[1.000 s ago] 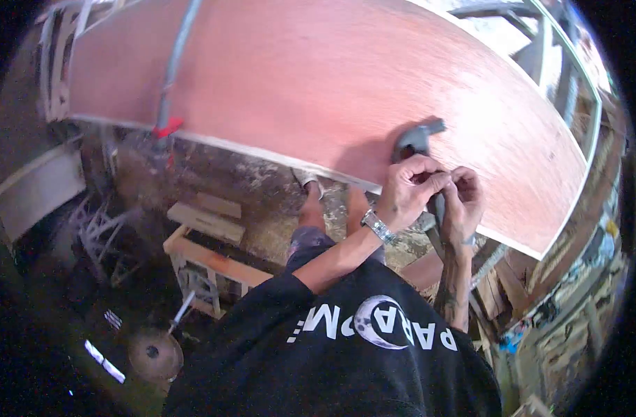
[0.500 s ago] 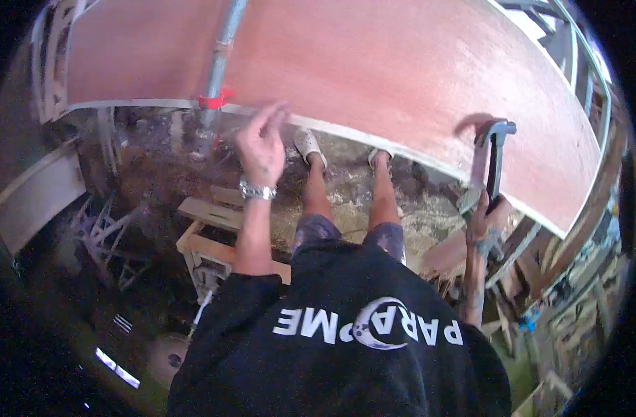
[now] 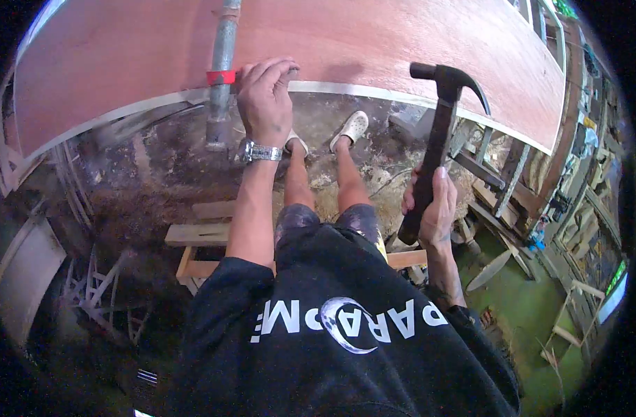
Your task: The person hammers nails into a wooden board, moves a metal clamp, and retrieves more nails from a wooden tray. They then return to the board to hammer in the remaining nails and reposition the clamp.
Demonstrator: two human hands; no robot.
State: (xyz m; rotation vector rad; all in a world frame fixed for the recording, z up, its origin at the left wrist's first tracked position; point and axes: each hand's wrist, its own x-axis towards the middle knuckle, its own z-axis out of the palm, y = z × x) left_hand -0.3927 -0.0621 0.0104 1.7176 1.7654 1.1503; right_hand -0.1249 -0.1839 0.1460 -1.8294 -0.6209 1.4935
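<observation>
My right hand [image 3: 433, 205] is wrapped around the dark handle of a claw hammer [image 3: 443, 115], held upright with its head at the top and the claw curving right. Its head overlaps the near edge of a large reddish plywood sheet [image 3: 401, 48] in view; no contact shows. My left hand [image 3: 266, 101], with a metal watch [image 3: 262, 151] on the wrist, is at the sheet's pale edge, just right of a grey metal pipe [image 3: 224, 48] with a red band [image 3: 221, 77]. Its fingers are bent together in a pinch; whatever they hold is too small to make out.
A wooden bench or frame [image 3: 200, 235] stands to the left of my legs. Scrap boards [image 3: 499, 208] and timber pieces lie on the right. A pale curved panel [image 3: 29, 278] leans at the far left. My clogs [image 3: 351, 128] stand on rough ground below the sheet.
My right hand has brought the hammer leftward and turned its head so the claw points right. My left hand has moved up to the sheet's edge, its fingers drawn together beside the pipe.
</observation>
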